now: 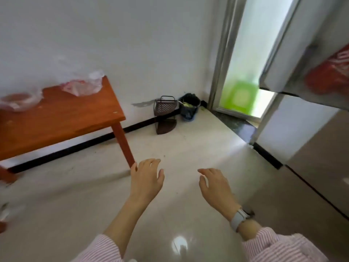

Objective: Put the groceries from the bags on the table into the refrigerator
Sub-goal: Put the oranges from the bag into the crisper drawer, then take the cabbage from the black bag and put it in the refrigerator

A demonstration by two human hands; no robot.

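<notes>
Left hand point(146, 179) and right hand point(215, 186) empty, fingers relaxed, over the floor. Plastic bags point(81, 86) on worktop point(62, 118), well apart, upper left. Refrigerator point(309, 59) at right, door ajar.

The counter point(56, 118) stands to my left against the wall with two bags point(81, 86) on it; the refrigerator point(311, 129) is to my right, a bin point(188, 108) in the corner between.

Bright doorway daylight, seemingly motion-blurred edges
</notes>
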